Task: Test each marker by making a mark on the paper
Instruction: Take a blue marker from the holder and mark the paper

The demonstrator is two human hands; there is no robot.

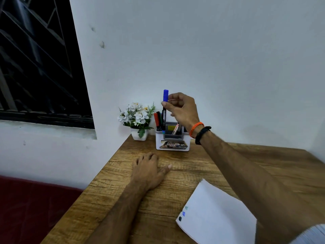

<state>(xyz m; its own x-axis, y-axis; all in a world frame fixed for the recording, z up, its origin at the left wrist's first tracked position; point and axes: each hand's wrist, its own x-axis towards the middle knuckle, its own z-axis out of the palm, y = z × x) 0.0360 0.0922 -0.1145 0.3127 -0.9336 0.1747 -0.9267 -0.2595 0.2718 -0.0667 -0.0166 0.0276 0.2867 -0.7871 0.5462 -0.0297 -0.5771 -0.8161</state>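
Our right hand (181, 107) pinches blue marker (165, 110) upright above holder (172, 140); left hand (149, 170) flat on table (202, 166), holding nothing.

The wooden table (202, 171) has bare room between the left hand (149, 170) and the white holder (172, 140). The holder stands at the back by the wall (228, 67), with the flower pot (139, 135) just beside it. Red, green and black markers (158, 120) stick up inside. The right arm (255, 173) crosses above the paper (216, 213).
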